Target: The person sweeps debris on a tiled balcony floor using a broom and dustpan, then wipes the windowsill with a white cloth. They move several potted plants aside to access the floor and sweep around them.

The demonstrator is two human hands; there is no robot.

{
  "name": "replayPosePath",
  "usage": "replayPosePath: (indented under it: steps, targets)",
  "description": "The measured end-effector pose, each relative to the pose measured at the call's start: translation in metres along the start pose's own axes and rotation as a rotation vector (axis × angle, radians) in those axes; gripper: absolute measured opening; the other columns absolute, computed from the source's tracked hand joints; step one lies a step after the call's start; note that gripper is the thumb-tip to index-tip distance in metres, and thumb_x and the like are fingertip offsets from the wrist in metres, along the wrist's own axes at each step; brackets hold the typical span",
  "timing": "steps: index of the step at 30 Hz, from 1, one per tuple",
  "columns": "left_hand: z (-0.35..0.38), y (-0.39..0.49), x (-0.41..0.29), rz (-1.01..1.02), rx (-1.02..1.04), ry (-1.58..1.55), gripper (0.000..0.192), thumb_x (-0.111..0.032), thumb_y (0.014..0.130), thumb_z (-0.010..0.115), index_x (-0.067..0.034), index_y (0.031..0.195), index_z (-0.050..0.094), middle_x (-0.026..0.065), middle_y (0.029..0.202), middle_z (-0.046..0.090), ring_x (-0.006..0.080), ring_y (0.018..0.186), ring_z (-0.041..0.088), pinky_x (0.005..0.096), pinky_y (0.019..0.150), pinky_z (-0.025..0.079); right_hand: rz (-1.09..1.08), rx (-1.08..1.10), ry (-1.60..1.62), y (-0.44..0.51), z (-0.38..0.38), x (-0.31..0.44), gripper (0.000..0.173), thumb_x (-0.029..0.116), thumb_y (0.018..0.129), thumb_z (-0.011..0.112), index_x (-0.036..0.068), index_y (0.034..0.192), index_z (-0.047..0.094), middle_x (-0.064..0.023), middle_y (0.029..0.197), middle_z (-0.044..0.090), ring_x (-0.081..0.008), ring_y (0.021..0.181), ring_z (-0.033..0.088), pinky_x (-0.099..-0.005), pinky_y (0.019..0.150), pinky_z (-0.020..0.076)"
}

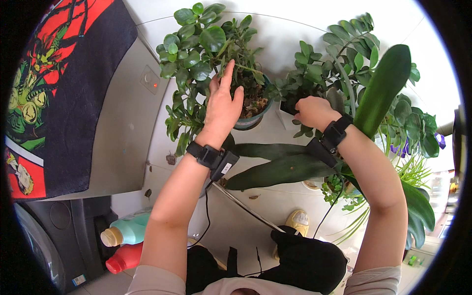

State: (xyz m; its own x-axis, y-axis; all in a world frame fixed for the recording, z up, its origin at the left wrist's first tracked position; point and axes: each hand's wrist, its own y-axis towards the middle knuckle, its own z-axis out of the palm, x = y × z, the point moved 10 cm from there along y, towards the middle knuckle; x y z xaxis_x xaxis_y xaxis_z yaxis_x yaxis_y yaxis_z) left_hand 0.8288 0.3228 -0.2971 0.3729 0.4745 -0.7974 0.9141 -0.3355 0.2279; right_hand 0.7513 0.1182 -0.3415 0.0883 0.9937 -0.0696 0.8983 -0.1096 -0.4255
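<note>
My left hand (pixel 225 103) reaches into a leafy plant (pixel 191 62) with thick, glossy leaves. Its index finger and thumb are spread apart, and the other fingers are partly hidden by foliage. Beside it stands a round green-blue pot (pixel 247 122) with brown, chunky material on top of its soil. My right hand (pixel 316 110) is at a white pot (pixel 288 118), with the fingers curled down over dark soil. Small-leaved stems (pixel 309 68) rise just behind that hand. Whether it pinches something is hidden. Both wrists carry black strapped devices.
Long strap-shaped leaves (pixel 280 171) stretch across below my hands, and a broad one (pixel 385 88) stands at right. A metal rod (pixel 250 207) slants above the tiled floor. At left are a towel-draped metal appliance (pixel 123 121), a turquoise bottle (pixel 129 228) and a red bottle (pixel 125 257).
</note>
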Motion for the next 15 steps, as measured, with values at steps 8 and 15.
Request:
replayPosePath:
  steps: [8,15]
  targets:
    - [0.003,-0.010,-0.004,-0.001,-0.002,0.002,0.068,-0.012,0.087,0.056,-0.028,0.146,0.024,0.0308,0.140,0.027,0.0486,0.125,0.036,0.0451,0.098,0.040,-0.236,-0.684,0.814,0.046,-0.079,0.008,0.028,0.014,0.086,0.060,0.004,0.112,0.062,-0.0165,0.099,0.067,-0.0331,0.090,0.064,-0.0393,0.080,0.0503]
    - [-0.002,-0.016,-0.001,0.032,-0.018,-0.039,0.070,-0.010,0.086,0.055,-0.025,0.146,0.023,0.0308,0.135,0.030,0.0492,0.121,0.040,0.0456,0.095,0.043,-0.279,-0.469,0.904,0.075,-0.079,0.031,0.024,0.013,0.086,0.061,0.003,0.107,0.065,-0.0155,0.093,0.069,-0.0294,0.082,0.066,-0.0377,0.074,0.0511]
